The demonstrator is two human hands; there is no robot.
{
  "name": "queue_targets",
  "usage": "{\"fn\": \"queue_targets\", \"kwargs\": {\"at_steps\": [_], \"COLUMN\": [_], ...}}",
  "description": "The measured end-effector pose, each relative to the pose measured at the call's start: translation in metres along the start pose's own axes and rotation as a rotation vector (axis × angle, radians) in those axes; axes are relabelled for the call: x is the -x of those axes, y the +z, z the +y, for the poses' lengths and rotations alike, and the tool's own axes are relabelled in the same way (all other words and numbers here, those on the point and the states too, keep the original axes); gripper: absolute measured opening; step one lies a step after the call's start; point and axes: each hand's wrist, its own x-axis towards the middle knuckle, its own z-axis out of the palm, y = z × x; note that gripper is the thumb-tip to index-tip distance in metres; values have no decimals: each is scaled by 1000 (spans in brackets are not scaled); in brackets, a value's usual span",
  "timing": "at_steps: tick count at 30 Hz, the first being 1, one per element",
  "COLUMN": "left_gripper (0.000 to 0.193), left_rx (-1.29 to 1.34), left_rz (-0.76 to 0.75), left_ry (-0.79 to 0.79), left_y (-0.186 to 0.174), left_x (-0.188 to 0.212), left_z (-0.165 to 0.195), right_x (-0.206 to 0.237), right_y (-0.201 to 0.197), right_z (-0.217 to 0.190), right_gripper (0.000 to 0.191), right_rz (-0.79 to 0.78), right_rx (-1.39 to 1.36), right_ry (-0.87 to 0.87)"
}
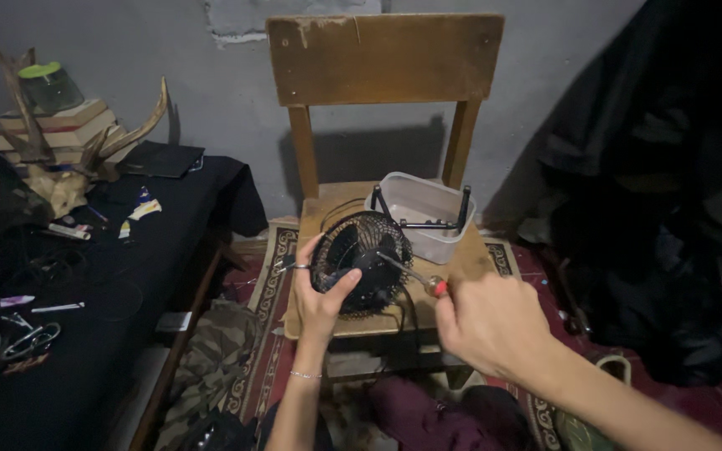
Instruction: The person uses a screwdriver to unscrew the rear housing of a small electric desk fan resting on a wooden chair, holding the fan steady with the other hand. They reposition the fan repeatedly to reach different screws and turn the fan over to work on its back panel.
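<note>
Your left hand (pixel 321 294) is gripping the fan (pixel 361 260) mid-chair (pixel 461 266); your right hand (pixel 488 321) is squeezing the screwdriver (pixel 415 274). Keep it straight.

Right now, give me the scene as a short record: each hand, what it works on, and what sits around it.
left hand: grips small black wire-caged fan
right hand: holds red-handled screwdriver, tip at the fan's hub
support: worn wooden chair, fan on its seat
behind fan: clear plastic tub holding a black frame
left side: black-covered table with scissors
</note>
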Motion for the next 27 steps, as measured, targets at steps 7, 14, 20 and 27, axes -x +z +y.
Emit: {"fn": "queue_targets", "kwargs": {"at_steps": [7, 14, 20, 27], "left_gripper": [72, 73, 71, 72], "left_rx": [24, 63, 5, 9], "left_rz": [-7, -35, -27, -6], "left_ry": [-12, -34, -59, -41], "left_y": [0, 0, -1, 0], "left_x": [-1, 0, -1, 1], "left_z": [1, 4, 7, 5], "right_x": [5, 1, 8, 1], "right_y": [13, 7, -20, -40], "right_z": [4, 1, -16, -38], "right_gripper": [25, 20, 18, 38], "right_rz": [-537, -379, -45, 207], "right_rx": [-1308, -1593, -279, 282], "right_ry": [528, 523, -40, -480]}}
